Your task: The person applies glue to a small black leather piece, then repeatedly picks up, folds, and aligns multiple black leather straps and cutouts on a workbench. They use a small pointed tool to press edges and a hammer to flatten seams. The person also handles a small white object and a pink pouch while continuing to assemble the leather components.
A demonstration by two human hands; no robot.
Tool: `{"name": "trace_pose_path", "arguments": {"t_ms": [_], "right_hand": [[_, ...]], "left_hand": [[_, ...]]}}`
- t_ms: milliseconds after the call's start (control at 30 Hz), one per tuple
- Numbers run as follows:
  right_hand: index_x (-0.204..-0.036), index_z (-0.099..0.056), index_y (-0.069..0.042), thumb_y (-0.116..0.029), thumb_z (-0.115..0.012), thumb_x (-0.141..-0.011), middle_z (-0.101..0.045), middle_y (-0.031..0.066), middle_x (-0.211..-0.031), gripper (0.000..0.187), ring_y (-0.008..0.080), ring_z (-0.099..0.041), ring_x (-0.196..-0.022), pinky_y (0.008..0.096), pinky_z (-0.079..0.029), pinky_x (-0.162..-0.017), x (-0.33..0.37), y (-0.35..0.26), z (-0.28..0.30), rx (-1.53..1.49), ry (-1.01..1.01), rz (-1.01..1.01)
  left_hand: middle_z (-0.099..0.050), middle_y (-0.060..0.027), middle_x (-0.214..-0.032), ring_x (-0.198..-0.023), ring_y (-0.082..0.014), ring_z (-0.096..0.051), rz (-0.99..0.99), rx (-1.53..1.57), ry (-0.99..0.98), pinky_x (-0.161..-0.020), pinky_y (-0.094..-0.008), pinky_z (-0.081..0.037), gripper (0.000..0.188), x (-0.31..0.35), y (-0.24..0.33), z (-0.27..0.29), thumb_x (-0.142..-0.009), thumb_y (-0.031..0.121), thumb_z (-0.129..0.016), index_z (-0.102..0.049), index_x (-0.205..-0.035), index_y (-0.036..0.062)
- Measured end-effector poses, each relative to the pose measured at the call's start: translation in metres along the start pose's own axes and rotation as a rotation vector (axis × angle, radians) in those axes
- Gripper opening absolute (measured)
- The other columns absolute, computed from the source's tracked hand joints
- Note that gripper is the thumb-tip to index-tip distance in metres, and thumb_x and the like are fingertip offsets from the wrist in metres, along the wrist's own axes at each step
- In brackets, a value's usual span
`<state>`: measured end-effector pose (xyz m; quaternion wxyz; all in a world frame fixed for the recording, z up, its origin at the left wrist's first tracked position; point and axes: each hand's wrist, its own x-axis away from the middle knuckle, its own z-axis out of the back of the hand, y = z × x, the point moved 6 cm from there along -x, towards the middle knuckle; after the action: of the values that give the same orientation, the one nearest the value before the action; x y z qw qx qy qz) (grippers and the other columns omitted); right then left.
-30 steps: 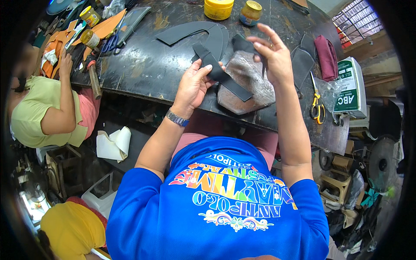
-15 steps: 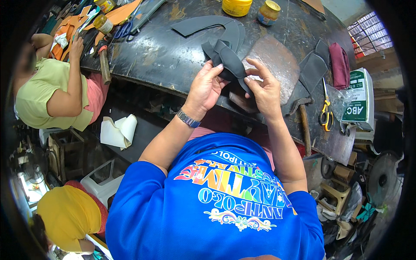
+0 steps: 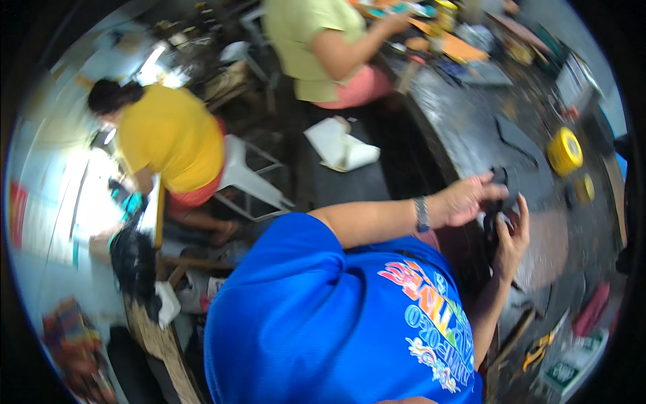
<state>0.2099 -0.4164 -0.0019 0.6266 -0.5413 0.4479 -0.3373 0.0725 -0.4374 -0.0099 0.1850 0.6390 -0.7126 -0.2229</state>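
Over the near edge of the work table, my left hand (image 3: 469,200) grips a black strap piece (image 3: 499,176) with a loop standing up by its fingertips. My right hand (image 3: 513,237) is curled close beside it, thumb and fingers at the same piece's lower part. Motion blur hides exactly where the fingertips press. Just past my hands lie a flat dark sheet cutout (image 3: 521,145) and a thin black strip. A worn brownish slab (image 3: 546,249) sits on the table to the right of my right hand.
Right of the slab lie a hammer (image 3: 517,331), yellow-handled scissors (image 3: 538,351), a maroon cloth bundle (image 3: 592,311) and a green-and-white box (image 3: 575,363). Farther off stand a yellow tub (image 3: 564,152) and a jar (image 3: 585,190). Two people (image 3: 171,138) work to the left, near a white stool (image 3: 245,175).
My view has swung left, so the table and my hands now appear farther right, and the person in yellow shows more fully. Both hands stay at the black strap piece.
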Motion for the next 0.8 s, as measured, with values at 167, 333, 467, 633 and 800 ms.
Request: {"name": "trace_pose_path", "arguments": {"t_ms": [167,333,467,633,800], "right_hand": [[-0.152,-0.04,-0.009,0.01,-0.057,-0.087,-0.066,0.0039,-0.096,0.07,0.0065,-0.059,-0.08,0.0213,-0.048,-0.075,0.003,-0.009,-0.034,-0.037,-0.124,0.091],[-0.152,-0.039,-0.009,0.008,-0.059,-0.089,-0.059,-0.0003,-0.089,0.068,0.0061,-0.053,-0.082,0.0205,-0.044,-0.076,0.016,-0.009,-0.026,-0.125,-0.092,0.136],[-0.148,-0.045,-0.008,0.004,-0.061,-0.093,-0.059,-0.0003,-0.089,0.058,0.0058,-0.052,-0.081,0.0205,-0.042,-0.076,0.016,-0.003,-0.023,-0.112,-0.033,0.099],[-0.147,-0.047,-0.007,0.002,-0.063,-0.094,-0.057,-0.0011,-0.089,0.056,0.0053,-0.05,-0.08,0.0201,-0.04,-0.075,0.004,-0.001,-0.02,-0.107,0.026,0.115],[-0.147,-0.047,-0.008,0.004,-0.062,-0.093,-0.063,0.0034,-0.098,0.057,0.0072,-0.056,-0.085,0.0203,-0.044,-0.08,-0.026,-0.002,-0.029,-0.25,0.02,-0.056]], "left_hand": [[-0.067,-0.0043,-0.11,-0.101,-0.0159,-0.065,-0.163,-0.169,0.146,-0.095,-0.0338,-0.052,0.044,0.027,0.026,0.004,-0.083,-0.004,-0.072,-0.057,-0.124,0.0053],[-0.067,-0.0047,-0.115,-0.103,-0.0152,-0.064,-0.191,-0.191,0.183,-0.094,-0.0332,-0.053,0.047,0.031,0.006,0.009,-0.086,-0.006,-0.069,-0.056,-0.129,0.0044],[-0.067,-0.0046,-0.119,-0.106,-0.0138,-0.065,-0.138,-0.145,0.188,-0.094,-0.0334,-0.054,0.037,0.035,-0.001,0.016,-0.096,0.005,-0.062,-0.055,-0.133,0.0052],[-0.068,-0.0033,-0.118,-0.106,-0.0131,-0.066,-0.097,-0.114,0.166,-0.09,-0.0326,-0.056,0.031,0.03,0.012,0.032,-0.102,0.013,-0.057,-0.055,-0.132,0.0076],[-0.068,-0.0092,-0.118,-0.112,-0.0224,-0.067,-0.096,-0.041,0.176,-0.095,-0.0363,-0.055,0.028,0.03,0.028,0.059,-0.103,0.012,-0.052,-0.056,-0.131,0.0062]]}}
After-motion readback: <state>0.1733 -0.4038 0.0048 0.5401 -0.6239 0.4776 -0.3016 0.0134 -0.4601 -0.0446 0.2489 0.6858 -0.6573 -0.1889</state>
